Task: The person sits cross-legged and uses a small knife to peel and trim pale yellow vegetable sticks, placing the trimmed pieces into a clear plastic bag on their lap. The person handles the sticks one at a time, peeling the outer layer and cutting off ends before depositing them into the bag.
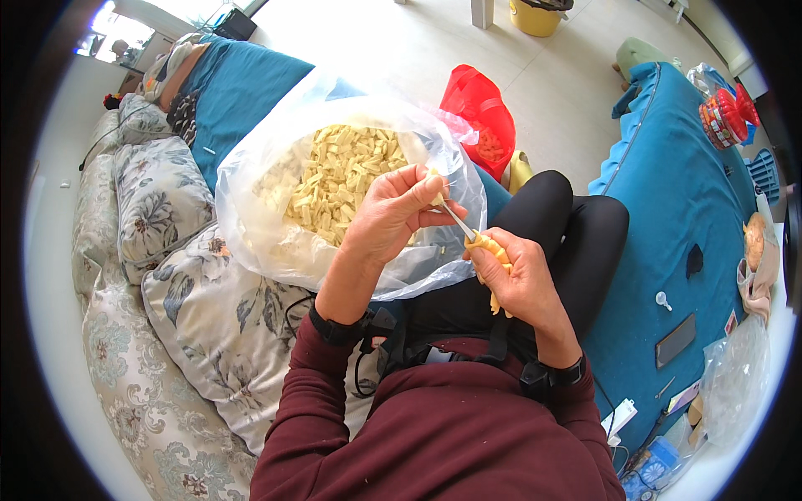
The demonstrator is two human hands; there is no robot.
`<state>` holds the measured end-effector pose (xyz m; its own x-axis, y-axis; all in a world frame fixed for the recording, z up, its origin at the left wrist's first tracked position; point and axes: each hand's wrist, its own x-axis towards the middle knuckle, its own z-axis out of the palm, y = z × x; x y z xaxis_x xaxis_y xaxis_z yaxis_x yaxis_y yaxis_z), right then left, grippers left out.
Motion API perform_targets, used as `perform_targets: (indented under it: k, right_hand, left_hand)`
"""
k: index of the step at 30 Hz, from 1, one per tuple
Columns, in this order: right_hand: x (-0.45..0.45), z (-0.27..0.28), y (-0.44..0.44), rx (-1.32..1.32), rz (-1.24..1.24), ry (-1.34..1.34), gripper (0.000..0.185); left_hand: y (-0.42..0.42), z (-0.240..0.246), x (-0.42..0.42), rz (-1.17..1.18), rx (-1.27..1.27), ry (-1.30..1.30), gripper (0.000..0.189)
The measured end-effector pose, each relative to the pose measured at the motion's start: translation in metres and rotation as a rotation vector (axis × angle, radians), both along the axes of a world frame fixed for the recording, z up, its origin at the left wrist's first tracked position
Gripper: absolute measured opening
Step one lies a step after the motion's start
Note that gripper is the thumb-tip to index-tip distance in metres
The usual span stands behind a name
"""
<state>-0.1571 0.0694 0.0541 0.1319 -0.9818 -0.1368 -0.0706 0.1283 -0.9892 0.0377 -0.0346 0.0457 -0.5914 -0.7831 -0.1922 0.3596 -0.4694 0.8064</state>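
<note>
Above my lap, my right hand (517,272) grips a slim metal tool (459,222) by a handle wrapped in yellow material. Its shaft points up and left towards my left hand (401,203). Between the thumb and fingers of that hand is a small pale-yellow piece (437,199), partly covered by the fingers. The tool's tip meets or lies close against this piece; the exact contact is hidden. Just beyond my left hand, a large translucent plastic bag (250,241) gapes wide. Many pale-yellow stick-like pieces (341,172) fill its middle; their material is unclear.
A red bag (463,94) holding pinkish-orange pieces (490,147) stands beyond the plastic bag. Floral cushions (213,325) line the left. On the blue-covered surface at right lie a phone-like slab (675,341), a red-lidded jar (720,119) and a crumpled clear bag (733,382).
</note>
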Motion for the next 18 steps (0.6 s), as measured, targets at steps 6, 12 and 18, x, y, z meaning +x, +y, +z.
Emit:
perform_targets:
  k: [6, 12, 18]
  right_hand:
    - [-0.0003, -0.0015, -0.0010, -0.010, 0.008, 0.017, 0.022]
    - [-0.0014, -0.0060, -0.0006, 0.018, 0.025, -0.044, 0.022]
    - [-0.0059, -0.0097, -0.0009, 0.132, 0.087, -0.246, 0.026]
  left_hand:
    - [0.0004, 0.0007, -0.0004, 0.003, -0.018, -0.008, 0.017]
    - [0.0024, 0.0049, -0.0052, 0.036, 0.033, 0.012, 0.015]
    - [0.0034, 0.0064, -0.0056, 0.001, 0.002, -0.015, 0.023]
